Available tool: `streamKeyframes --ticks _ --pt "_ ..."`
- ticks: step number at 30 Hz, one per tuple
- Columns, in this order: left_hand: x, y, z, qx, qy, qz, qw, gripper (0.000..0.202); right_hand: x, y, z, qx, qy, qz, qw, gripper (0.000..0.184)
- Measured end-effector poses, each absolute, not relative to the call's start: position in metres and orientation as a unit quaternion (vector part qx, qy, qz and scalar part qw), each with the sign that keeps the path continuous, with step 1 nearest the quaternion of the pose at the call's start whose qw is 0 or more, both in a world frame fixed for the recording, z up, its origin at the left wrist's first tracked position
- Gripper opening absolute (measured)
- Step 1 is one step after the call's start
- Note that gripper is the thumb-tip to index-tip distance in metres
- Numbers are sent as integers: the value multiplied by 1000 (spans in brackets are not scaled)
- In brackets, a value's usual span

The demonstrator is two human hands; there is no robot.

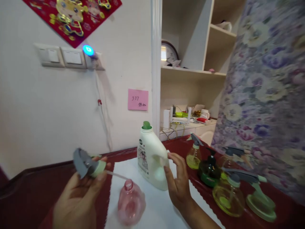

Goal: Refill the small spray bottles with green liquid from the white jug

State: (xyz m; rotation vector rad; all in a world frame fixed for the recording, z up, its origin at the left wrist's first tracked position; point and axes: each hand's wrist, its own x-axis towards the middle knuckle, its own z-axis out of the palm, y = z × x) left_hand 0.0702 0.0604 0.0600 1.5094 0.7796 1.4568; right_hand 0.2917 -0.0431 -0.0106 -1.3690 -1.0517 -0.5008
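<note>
My left hand is closed around a grey and pale green spray head, whose thin clear tube points right, over the mouth of a pink bottle. That see-through pink bottle stands uncapped on a white sheet. Behind it rises a pale green detergent jug, upright, with a green piece showing in its neck. At the jug's handle side is my right hand, thumb and fingers apart, fingertips at the handle's edge. Whether they press on it is hard to tell.
To the right stand several bottles: a yellow spray bottle, a dark green pump bottle, a larger spray bottle and a green one. A wall and a shelf unit close off the back; a floral curtain hangs right.
</note>
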Motion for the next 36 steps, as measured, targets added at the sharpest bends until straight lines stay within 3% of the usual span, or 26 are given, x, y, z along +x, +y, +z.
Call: streamKeyframes --ticks 2,5,11,14,20,26,36 --pt "75 50 70 567 318 582 488 37 275 -49 -15 -583 -491 -200 616 36" --pt "74 49 75 542 316 591 508 41 252 -45 -30 -584 -533 -126 600 43" --pt "71 51 73 533 314 594 513 58 224 -21 -52 -648 -499 170 549 86" --pt "75 48 73 530 331 580 523 62 216 -18 -58 -660 -479 254 519 97" --pt "84 49 56 588 328 490 553 58 213 -20 -68 -613 -517 268 534 94" --pt "93 53 26 686 318 416 505 45 215 -19 -68 -608 -525 280 525 93" --pt "91 56 -8 674 378 434 463 54 218 -16 -83 -606 -543 275 513 98"
